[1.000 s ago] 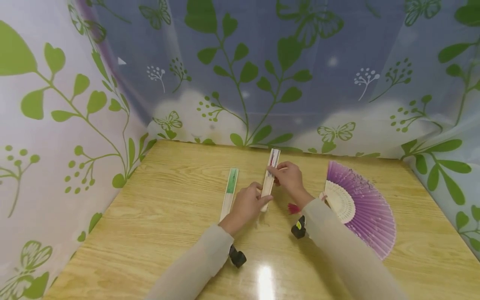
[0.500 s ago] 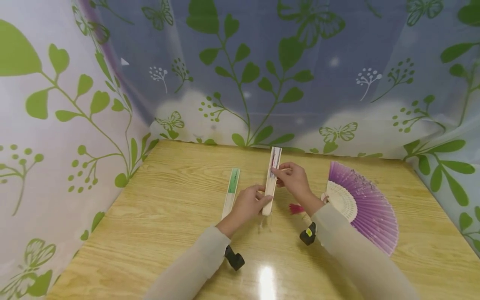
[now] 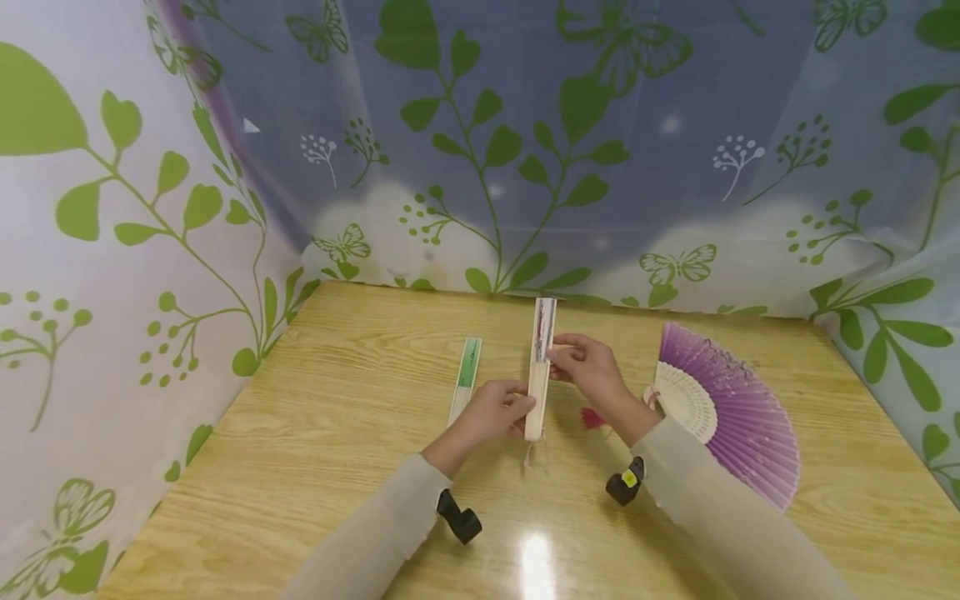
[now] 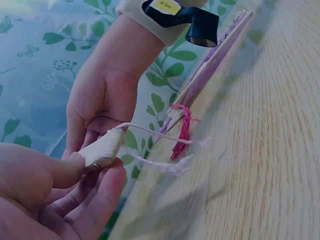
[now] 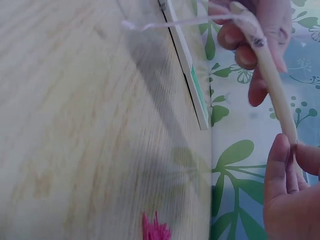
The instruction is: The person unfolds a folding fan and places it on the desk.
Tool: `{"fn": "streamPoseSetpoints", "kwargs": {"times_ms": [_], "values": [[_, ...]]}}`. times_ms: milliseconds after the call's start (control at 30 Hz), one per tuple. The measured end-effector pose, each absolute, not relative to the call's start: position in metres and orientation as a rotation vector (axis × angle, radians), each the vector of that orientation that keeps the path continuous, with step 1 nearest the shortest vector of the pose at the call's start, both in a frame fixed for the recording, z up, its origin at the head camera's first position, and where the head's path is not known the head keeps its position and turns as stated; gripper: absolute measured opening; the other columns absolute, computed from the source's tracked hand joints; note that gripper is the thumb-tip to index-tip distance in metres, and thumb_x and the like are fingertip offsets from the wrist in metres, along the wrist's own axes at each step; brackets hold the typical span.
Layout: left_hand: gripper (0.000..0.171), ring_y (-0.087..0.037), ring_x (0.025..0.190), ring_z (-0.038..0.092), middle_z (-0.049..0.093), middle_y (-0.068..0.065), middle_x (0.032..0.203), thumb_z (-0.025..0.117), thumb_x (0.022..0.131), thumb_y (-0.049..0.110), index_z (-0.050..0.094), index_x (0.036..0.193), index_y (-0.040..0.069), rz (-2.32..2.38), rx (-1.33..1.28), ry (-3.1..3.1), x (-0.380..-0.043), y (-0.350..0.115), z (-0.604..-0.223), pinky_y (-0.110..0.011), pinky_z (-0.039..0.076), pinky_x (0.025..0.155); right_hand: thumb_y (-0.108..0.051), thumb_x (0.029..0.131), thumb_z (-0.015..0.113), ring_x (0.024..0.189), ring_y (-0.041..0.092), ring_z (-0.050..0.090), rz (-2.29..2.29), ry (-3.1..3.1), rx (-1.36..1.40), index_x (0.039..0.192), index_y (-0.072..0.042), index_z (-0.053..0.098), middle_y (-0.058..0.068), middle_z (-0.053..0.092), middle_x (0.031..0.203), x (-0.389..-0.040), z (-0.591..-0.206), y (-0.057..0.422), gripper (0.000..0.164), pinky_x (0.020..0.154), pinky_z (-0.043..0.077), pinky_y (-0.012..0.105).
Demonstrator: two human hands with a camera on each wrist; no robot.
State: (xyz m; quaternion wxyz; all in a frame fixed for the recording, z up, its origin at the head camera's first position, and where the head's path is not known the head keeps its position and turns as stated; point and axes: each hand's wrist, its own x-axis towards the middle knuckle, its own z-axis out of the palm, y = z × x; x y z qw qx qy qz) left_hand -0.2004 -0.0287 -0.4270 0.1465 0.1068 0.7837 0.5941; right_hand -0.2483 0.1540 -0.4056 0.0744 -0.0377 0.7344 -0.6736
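Both hands hold a folded hand fan (image 3: 538,392) above the table, its pale wooden ribs toward the person and its patterned white leaf away. My left hand (image 3: 491,412) pinches the ribbed end between thumb and fingers. Higher up, my right hand (image 3: 592,375) pinches the fan's right edge at about mid-length. A pale tassel cord (image 4: 172,162) dangles from the wooden end in the left wrist view. Left of the hands lies a folded green fan (image 3: 467,371), partly hidden by the left hand. An open purple fan (image 3: 750,417) lies to the right, partly behind the right sleeve.
The wooden table (image 3: 300,433) carries all the fans. A red tassel (image 3: 591,418) of the purple fan lies by the right wrist. Patterned curtains (image 3: 480,167) stand close along the table's back, left and right sides.
The held fan has come slightly nearer the person and stands straighter. My right fingers have shifted from its face toward its right edge, and the right wrist has moved a little right.
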Motion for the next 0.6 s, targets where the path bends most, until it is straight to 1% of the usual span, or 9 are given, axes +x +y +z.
{"fn": "streamPoseSetpoints", "kwargs": {"times_ms": [167, 267, 433, 600], "values": [[0.033, -0.024, 0.082, 0.069, 0.067, -0.023, 0.109, 0.056, 0.099, 0.009, 0.055, 0.126, -0.009, 1.741, 0.256, 2.194, -0.1994, -0.0321, -0.4284, -0.041, 0.058, 0.073, -0.005, 0.095, 0.061, 0.076, 0.011, 0.067, -2.073, 2.136, -0.103, 0.132, 0.007, 0.050, 0.005, 0.069, 0.093, -0.2461, -0.4073, 0.1536, 0.040, 0.076, 0.057, 0.027], [0.034, -0.026, 0.086, 0.069, 0.065, -0.024, 0.115, 0.057, 0.099, 0.009, 0.055, 0.128, -0.009, 1.755, 0.221, 2.182, -0.1997, -0.0333, -0.4290, -0.039, 0.059, 0.074, -0.002, 0.095, 0.060, 0.075, 0.011, 0.067, -2.092, 2.117, -0.108, 0.131, 0.007, 0.050, 0.001, 0.069, 0.088, -0.2462, -0.4082, 0.1532, 0.039, 0.076, 0.057, 0.027], [0.035, -0.026, 0.088, 0.068, 0.063, -0.023, 0.118, 0.056, 0.099, 0.012, 0.055, 0.129, -0.007, 1.759, 0.198, 2.178, -0.2014, -0.0334, -0.4312, -0.035, 0.059, 0.073, 0.000, 0.094, 0.060, 0.073, 0.010, 0.066, -2.117, 2.103, -0.113, 0.130, 0.007, 0.049, -0.001, 0.069, 0.083, -0.2463, -0.4086, 0.1538, 0.038, 0.073, 0.057, 0.026], [0.032, -0.026, 0.088, 0.068, 0.062, -0.023, 0.118, 0.056, 0.099, 0.011, 0.058, 0.125, -0.007, 1.772, 0.196, 2.191, -0.2014, -0.0327, -0.4318, -0.033, 0.059, 0.072, 0.001, 0.094, 0.060, 0.070, 0.010, 0.066, -2.141, 2.081, -0.104, 0.128, 0.008, 0.047, -0.001, 0.068, 0.080, -0.2462, -0.4073, 0.1548, 0.038, 0.071, 0.057, 0.024]]}}
